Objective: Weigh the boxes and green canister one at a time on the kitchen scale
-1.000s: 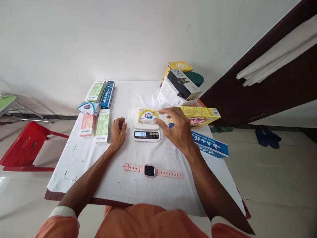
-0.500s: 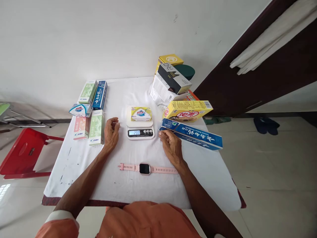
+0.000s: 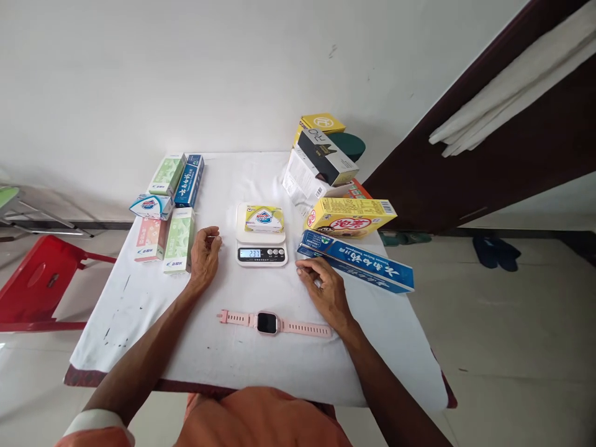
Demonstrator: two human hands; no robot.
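A small kitchen scale (image 3: 262, 256) in the middle of the table carries a yellow and white soap box (image 3: 264, 218), and its display is lit. Left of the scale, my left hand (image 3: 205, 256) rests with loosely bent fingers apart and nothing in them. It is beside a green box (image 3: 179, 241). My right hand (image 3: 325, 287) lies on the other side, its fingers curved and a gap behind the thumb, holding nothing. Close to its fingers is a long blue toothpaste box (image 3: 356, 261). A pink-strapped smartwatch (image 3: 267, 323) lies flat in front of the scale.
At left stand a pink box (image 3: 150, 239), a blue-white soap box (image 3: 151, 206), another green box (image 3: 167, 174) and a blue box (image 3: 190, 180). On the right are a yellow box (image 3: 351, 217), a black-and-white box (image 3: 327, 156) and a yellow carton (image 3: 321, 123). A red chair (image 3: 44, 282) stands left.
The view has tilted and shifted slightly. My right hand's fingers have come a little away from the blue toothpaste box. The soap box stays on the scale.
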